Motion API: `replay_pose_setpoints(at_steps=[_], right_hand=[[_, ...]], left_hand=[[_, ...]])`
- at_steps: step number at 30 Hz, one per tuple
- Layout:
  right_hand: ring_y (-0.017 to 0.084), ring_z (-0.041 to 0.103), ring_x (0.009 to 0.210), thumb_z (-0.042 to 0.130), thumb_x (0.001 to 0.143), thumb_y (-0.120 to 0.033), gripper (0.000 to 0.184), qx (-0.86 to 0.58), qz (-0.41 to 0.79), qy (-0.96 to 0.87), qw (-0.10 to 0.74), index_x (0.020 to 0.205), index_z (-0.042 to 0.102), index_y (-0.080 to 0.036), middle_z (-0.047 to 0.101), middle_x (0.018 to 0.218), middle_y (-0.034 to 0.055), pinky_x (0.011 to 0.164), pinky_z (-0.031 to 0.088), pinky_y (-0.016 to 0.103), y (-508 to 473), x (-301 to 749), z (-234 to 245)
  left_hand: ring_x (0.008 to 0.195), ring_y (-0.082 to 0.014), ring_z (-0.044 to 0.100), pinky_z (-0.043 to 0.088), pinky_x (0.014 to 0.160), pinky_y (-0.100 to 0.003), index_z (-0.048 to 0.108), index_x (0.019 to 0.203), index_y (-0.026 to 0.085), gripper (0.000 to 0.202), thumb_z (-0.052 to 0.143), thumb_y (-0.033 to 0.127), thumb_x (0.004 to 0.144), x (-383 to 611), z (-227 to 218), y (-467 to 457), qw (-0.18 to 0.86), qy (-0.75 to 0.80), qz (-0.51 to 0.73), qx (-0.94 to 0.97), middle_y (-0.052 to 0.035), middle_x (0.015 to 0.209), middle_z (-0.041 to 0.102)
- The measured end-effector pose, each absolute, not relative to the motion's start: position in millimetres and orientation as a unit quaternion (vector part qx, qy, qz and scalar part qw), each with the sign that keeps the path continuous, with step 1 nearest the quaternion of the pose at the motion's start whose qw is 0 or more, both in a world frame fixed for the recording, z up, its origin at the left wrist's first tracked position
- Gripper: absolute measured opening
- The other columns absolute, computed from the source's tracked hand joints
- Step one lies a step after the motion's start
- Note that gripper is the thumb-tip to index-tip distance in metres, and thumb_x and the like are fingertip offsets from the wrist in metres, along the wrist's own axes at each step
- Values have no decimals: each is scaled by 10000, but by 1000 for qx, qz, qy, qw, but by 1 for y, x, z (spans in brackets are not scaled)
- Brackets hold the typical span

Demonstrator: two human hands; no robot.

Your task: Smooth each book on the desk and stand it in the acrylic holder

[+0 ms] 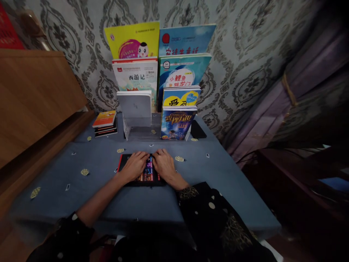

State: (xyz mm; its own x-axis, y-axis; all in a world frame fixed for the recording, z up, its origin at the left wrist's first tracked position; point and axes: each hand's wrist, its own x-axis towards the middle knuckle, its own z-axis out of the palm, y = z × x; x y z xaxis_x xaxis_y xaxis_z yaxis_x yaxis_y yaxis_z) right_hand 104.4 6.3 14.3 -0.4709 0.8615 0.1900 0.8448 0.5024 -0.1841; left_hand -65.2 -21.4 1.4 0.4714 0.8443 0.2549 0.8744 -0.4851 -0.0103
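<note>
A black book (148, 171) with small colourful pictures on its cover and a red strip at its left edge lies on the table in front of me. On its left half rests my left hand (136, 166), palm down and fingers stretched towards the book's far edge. My right hand (164, 165) lies on the right part of the book, its fingertips near the same edge. Neither hand is gripping anything, and they sit a short gap apart. Both hands cover parts of the cover.
Behind the book, a clear tiered stand (141, 134) holds several books, including a blue one (177, 125) in front. A small stack of books (105, 122) lies to the left. A black flat object (198, 129) is right of the stand. A patterned cloth (215, 178) covers the table.
</note>
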Motion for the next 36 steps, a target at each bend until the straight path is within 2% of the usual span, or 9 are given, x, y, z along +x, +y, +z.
replay_pose_setpoints(at_steps=[8,17,23,28,31,36], right_hand=[[238,526,1065,433,991,-225,271,-483,31,-866,124,1027,697,-181,663,1078,97,887,458,325,8,106,15],[223,552,1075,379,1013,-225,336,-493,49,-863,102,1008,710,-173,677,1062,104,836,472,294,10,111,22],[234,551,1066,425,988,-179,286,-476,53,-870,116,1055,702,-184,676,1073,105,863,468,318,12,112,18],[226,558,1062,449,980,-189,279,-484,83,-860,136,1070,712,-178,679,1082,100,924,444,333,14,118,15],[238,562,1064,456,982,-220,279,-505,80,-847,143,1073,719,-187,673,1089,100,900,451,338,11,121,14],[233,587,1028,460,985,-219,277,-522,76,-838,139,1099,709,-180,662,1109,105,875,450,322,8,121,13]], left_hand=[[1078,-257,571,471,920,-413,575,1295,148,427,458,75,891,-57,-2,-14,70,-524,-102,-843,-112,1192,629],[1093,-243,561,468,937,-414,572,1317,174,465,434,49,890,-58,-6,-14,50,-488,-134,-861,-104,1234,617],[1090,-262,551,467,920,-431,549,1342,162,476,429,63,893,-54,-1,-13,44,-511,-101,-853,-117,1245,605],[1109,-252,553,467,935,-417,582,1301,172,456,441,51,886,-56,0,-15,40,-504,-120,-855,-102,1236,613],[1130,-246,552,460,952,-404,605,1264,172,432,441,42,887,-58,-2,-15,40,-488,-135,-862,-93,1243,619],[1142,-250,549,455,937,-403,573,1305,164,442,440,52,898,-56,-1,-13,49,-480,-106,-869,-106,1278,610]])
